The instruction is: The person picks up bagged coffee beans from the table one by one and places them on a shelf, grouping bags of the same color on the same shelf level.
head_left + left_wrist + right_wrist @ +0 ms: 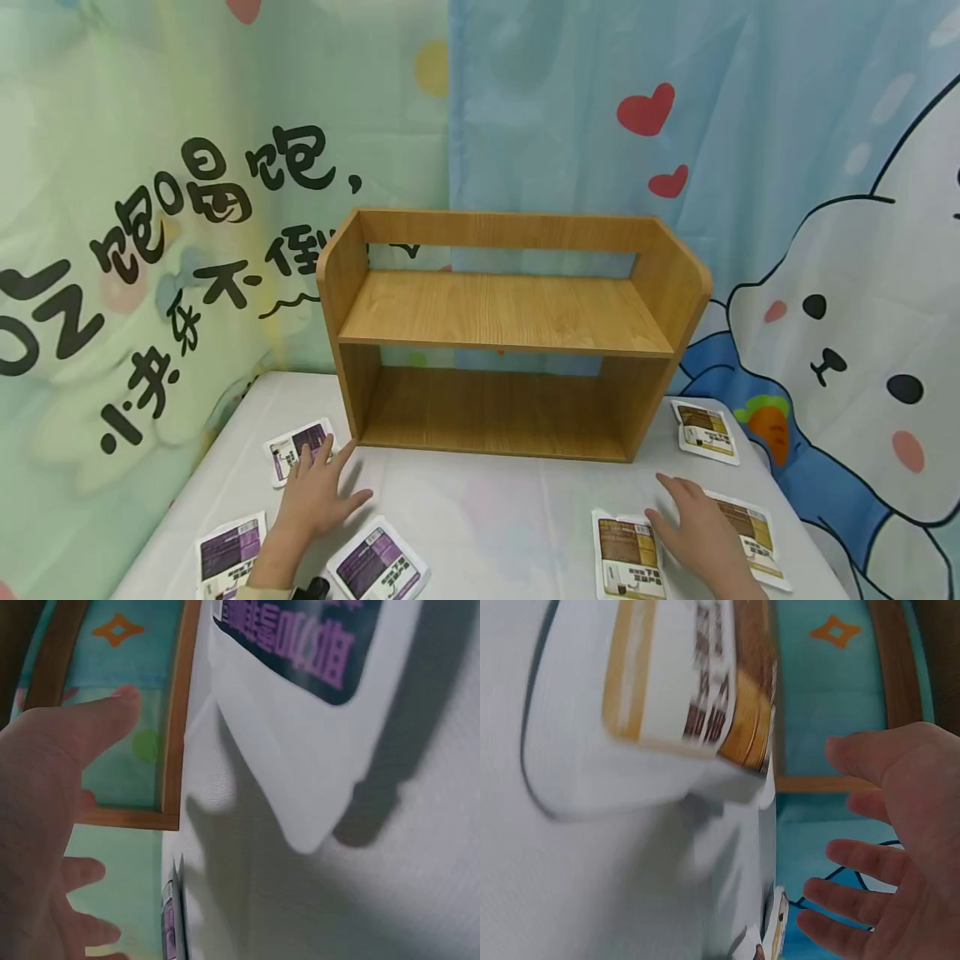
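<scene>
My left hand (318, 492) hovers over the left part of the table with fingers spread and nothing in its grasp. Around it lie three white packets with purple labels: one packet (303, 442) just beyond the fingertips, another packet (231, 554) left of the wrist, and a third packet (378, 560) to its right. On the right, my right hand (701, 533) is held with loosely extended fingers between a brown-labelled packet (628, 554) and a second brown-labelled packet (752, 537), which it partly hides. In the right wrist view the palm and fingers (847, 900) hold nothing.
A two-tier wooden shelf (495, 312) stands at the back middle of the white table (495, 508). Another brown-labelled packet (707, 432) lies right of the shelf. Printed curtains (547, 108) hang behind and at the left.
</scene>
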Demonstrator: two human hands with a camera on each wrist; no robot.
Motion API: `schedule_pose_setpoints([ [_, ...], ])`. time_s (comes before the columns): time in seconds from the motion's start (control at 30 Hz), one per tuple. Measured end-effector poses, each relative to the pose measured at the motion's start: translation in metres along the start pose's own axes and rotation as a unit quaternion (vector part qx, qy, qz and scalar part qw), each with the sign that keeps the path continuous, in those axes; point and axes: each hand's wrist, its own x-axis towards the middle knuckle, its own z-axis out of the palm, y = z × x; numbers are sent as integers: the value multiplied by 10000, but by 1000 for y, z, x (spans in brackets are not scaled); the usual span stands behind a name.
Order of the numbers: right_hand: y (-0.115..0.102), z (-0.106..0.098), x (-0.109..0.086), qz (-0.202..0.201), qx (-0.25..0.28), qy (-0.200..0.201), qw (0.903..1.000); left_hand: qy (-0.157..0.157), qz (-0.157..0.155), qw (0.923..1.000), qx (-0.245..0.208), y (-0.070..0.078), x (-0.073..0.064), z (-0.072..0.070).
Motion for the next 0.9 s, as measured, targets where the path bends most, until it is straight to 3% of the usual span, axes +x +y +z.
schedule_pose_setpoints([
  [0.23, -6, 0, -3, 100, 532, -74, 9985, 938, 502, 9934, -420, -2, 5, -11],
  [0.5, -10, 7, -4, 238, 853, -405, 9952, 1350, 304, 9872, -799, 4, 14, -43],
  [0.77, -13, 12, -7, 296, 1054, -460, 9929, 2397, 361, 9653, -970, 16, 30, -81],
  [0.9, -13, 12, -9, 285, 1143, -423, 9921, 2689, 420, 9570, -1007, 23, 42, -100],
])
